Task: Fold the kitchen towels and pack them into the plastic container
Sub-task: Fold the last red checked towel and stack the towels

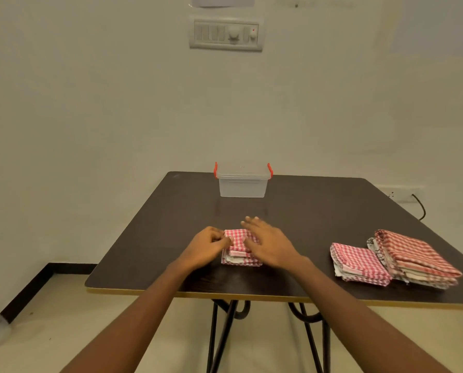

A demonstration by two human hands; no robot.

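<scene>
Folding step, last fold by the look of it. Red-checked towel (239, 247) lies small and thick on the table (157, 224), well in front of the plastic container (242, 181) (lid on, red clips). Left hand (204, 247) pinches its left edge; right hand (269, 244) presses flat, fingers open. Two more folded piles (394, 258) wait to the container's front right. Next: unclip the lid, lift the bundle without letting it spring apart.

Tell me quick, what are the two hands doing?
Left hand: closed, pinching the checked towel's left edge.
Right hand: open, flat on that towel.
</scene>
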